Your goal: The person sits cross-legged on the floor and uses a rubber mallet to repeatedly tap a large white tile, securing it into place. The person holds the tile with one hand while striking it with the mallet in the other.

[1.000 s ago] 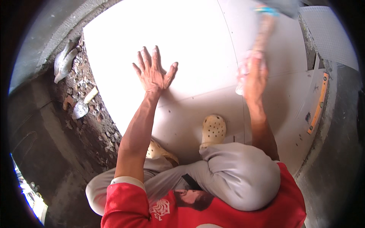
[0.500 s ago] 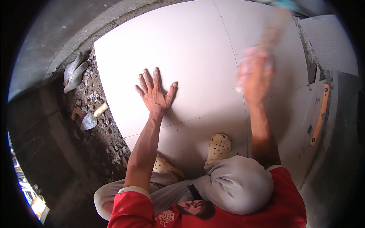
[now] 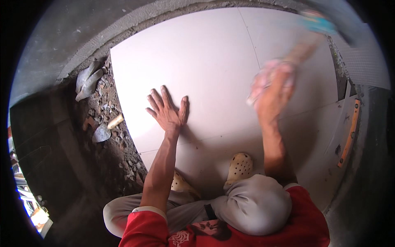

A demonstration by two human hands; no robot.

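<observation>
My left hand (image 3: 166, 113) lies flat on a large pale floor tile (image 3: 197, 53), its fingers spread and nothing held. To its right, my right hand (image 3: 275, 92) is closed around a mallet (image 3: 306, 47) with a wooden handle, above the tile on the right. Motion smears the mallet's teal and dark head at the upper right, so I cannot tell whether it touches the tile. Pink cloth-like material (image 3: 261, 82) is bunched in the same grip, around the handle's near end. Dark seams part this tile from the neighbouring ones.
Rubble and soil (image 3: 119, 142) border the tiles on the left, where a trowel (image 3: 103, 132) and a crumpled grey piece (image 3: 88, 80) lie. An orange spirit level (image 3: 349, 133) rests along the right edge. My cream clogs (image 3: 240, 166) stand on the near tiles.
The view has shifted slightly, so the scene sits lower. My right hand and the mallet have swung a little nearer. My left hand remains on the tile, slightly farther left.
</observation>
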